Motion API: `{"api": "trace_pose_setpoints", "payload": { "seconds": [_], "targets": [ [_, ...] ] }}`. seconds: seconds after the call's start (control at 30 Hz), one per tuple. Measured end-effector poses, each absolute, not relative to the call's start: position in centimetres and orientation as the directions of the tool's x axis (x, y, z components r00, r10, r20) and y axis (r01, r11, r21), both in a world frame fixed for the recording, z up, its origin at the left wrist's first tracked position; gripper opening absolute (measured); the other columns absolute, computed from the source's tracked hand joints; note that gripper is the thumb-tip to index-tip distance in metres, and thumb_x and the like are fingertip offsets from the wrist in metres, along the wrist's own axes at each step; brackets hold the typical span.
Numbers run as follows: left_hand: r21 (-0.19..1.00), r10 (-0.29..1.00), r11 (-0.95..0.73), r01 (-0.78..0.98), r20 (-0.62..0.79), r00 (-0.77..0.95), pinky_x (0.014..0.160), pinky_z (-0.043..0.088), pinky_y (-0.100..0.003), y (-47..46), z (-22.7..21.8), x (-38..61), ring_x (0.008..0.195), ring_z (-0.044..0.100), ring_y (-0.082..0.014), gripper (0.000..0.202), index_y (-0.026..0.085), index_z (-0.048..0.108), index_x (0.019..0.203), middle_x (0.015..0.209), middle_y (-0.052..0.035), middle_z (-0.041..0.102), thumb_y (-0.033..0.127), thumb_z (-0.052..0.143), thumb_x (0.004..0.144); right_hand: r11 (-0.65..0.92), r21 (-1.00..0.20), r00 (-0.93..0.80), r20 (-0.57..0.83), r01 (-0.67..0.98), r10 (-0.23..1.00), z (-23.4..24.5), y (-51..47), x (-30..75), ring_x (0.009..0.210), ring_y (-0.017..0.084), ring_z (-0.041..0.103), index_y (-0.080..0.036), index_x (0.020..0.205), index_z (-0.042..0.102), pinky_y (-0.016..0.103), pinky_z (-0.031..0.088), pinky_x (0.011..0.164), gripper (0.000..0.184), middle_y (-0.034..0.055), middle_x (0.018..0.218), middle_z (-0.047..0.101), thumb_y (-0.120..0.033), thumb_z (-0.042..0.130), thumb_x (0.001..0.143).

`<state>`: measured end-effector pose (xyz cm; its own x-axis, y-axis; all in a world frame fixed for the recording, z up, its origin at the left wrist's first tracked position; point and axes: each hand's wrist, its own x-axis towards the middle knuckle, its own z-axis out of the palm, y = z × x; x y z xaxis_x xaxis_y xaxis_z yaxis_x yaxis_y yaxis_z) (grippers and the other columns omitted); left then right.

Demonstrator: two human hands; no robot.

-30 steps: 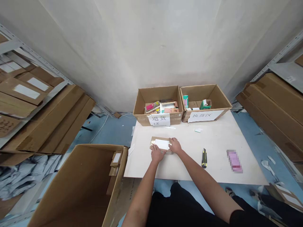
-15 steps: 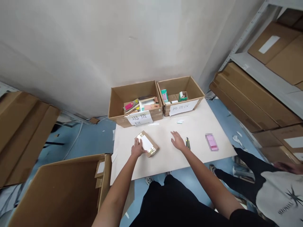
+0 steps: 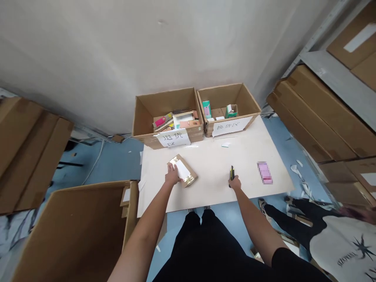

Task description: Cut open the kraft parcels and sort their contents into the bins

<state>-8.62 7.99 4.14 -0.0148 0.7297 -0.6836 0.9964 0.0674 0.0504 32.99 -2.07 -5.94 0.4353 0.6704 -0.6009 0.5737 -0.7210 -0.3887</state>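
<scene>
A small brown cardboard box (image 3: 182, 170), with a white label and shiny clear tape at its ends, lies flat on the table. My left hand (image 3: 172, 174) grips its left edge, fingers over the top. Further right, my right hand (image 3: 235, 183) is closed on a black and yellow utility knife (image 3: 232, 172), whose front end points away from me. The knife is at the tabletop; I cannot tell whether its blade is out.
Two open cartons with handwritten paper signs, a left one (image 3: 147, 140) and a right one (image 3: 252, 119), stand along the table's (image 3: 205, 196) back, holding small packages. A blurred pink item (image 3: 265, 172) lies right. A large open carton (image 3: 73, 231) is left; a person (image 3: 337, 239) is right.
My right hand has moved right and toward me from the bare tabletop and taken hold of the utility knife. My left hand stays on the small box.
</scene>
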Motion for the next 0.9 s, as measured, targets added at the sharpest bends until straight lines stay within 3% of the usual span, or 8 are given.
{"api": "trace_pose_setpoints", "payload": {
  "seconds": [0.17,0.23,0.3,0.37,0.53,0.7,0.8,0.9],
  "targets": [
    [0.098,0.729,0.103,0.990,-0.684,-0.008,0.115,0.044,-0.050,7.7,3.9,-8.7,0.162,-0.014,-0.0330,0.127,0.018,-0.001,0.168,0.173,-0.0187,-0.018,0.051,0.082,0.077,-0.569,-0.596,0.190,-0.578,0.566,0.794,-3.0,2.2,25.0,0.065,0.015,0.073,-0.023,0.139,0.044,0.027,0.057,0.070,0.046,0.0033,0.108,0.077,-0.032,0.056,0.096],
    [0.149,0.746,0.119,0.982,-0.666,0.010,0.114,0.045,-0.048,7.4,3.6,-9.0,0.162,-0.014,-0.0315,0.129,0.020,0.001,0.168,0.174,-0.0167,-0.016,0.052,0.083,0.075,-0.346,-0.756,-0.001,-0.417,0.557,0.909,-0.8,4.0,20.2,0.071,0.018,0.073,-0.026,0.148,0.039,0.029,0.056,0.071,0.050,0.0025,0.107,0.077,-0.032,0.050,0.099],
    [0.210,0.776,0.125,0.970,-0.629,0.036,0.116,0.044,-0.045,7.0,3.3,-9.4,0.162,-0.013,-0.0303,0.131,0.019,0.004,0.168,0.175,-0.0168,-0.013,0.052,0.086,0.072,-0.092,-0.808,-0.176,-0.235,0.582,0.956,1.6,5.5,15.3,0.090,0.022,0.074,-0.028,0.154,0.036,0.031,0.055,0.080,0.055,0.0043,0.119,0.075,-0.032,0.050,0.101],
    [0.274,0.807,0.122,0.954,-0.586,0.066,0.120,0.039,-0.042,6.7,2.9,-9.8,0.163,-0.011,-0.0298,0.133,0.016,0.006,0.168,0.175,-0.0188,-0.010,0.052,0.088,0.069,0.028,-0.765,-0.268,-0.191,0.643,0.944,3.6,6.8,11.0,0.100,0.023,0.071,-0.028,0.157,0.034,0.031,0.052,0.085,0.057,0.0058,0.127,0.073,-0.028,0.048,0.102],
    [0.384,0.829,0.098,0.918,-0.542,0.138,0.123,0.036,-0.040,6.3,2.3,-10.9,0.163,-0.007,-0.0333,0.136,0.011,0.005,0.168,0.175,-0.0201,-0.006,0.051,0.089,0.068,0.051,-0.543,-0.281,-0.348,0.838,0.894,5.9,8.5,5.0,0.106,0.024,0.070,-0.028,0.157,0.040,0.030,0.046,0.087,0.057,0.0063,0.130,0.072,-0.018,0.047,0.101],
    [0.358,0.838,0.061,0.932,-0.525,0.147,0.123,0.035,-0.045,6.1,2.4,-11.0,0.163,-0.007,-0.0324,0.133,0.020,0.005,0.168,0.177,-0.0152,-0.004,0.055,0.087,0.070,0.090,-0.385,-0.258,-0.410,0.918,0.875,7.0,7.4,4.4,0.105,0.028,0.071,-0.026,0.160,0.038,0.034,0.046,0.088,0.062,0.0107,0.123,0.074,-0.019,0.048,0.099],
    [0.326,0.839,0.052,0.944,-0.527,0.136,0.126,0.027,-0.050,5.9,2.8,-10.9,0.163,-0.007,-0.0319,0.128,0.028,0.003,0.169,0.177,-0.0090,-0.005,0.054,0.084,0.073,0.100,-0.329,-0.250,-0.453,0.939,0.856,8.4,6.2,4.6,0.105,0.028,0.071,-0.026,0.160,0.037,0.033,0.047,0.086,0.064,0.0106,0.120,0.075,-0.019,0.048,0.098],
    [0.306,0.823,0.066,0.950,-0.555,0.121,0.124,0.029,-0.052,5.9,3.2,-11.0,0.163,-0.004,-0.0358,0.126,0.032,0.002,0.169,0.177,-0.0032,-0.007,0.056,0.081,0.073,0.074,-0.290,-0.219,-0.508,0.954,0.833,9.8,4.9,5.0,0.105,0.029,0.070,-0.024,0.159,0.037,0.033,0.047,0.084,0.063,0.0116,0.120,0.074,-0.022,0.050,0.098]
  ]
}}
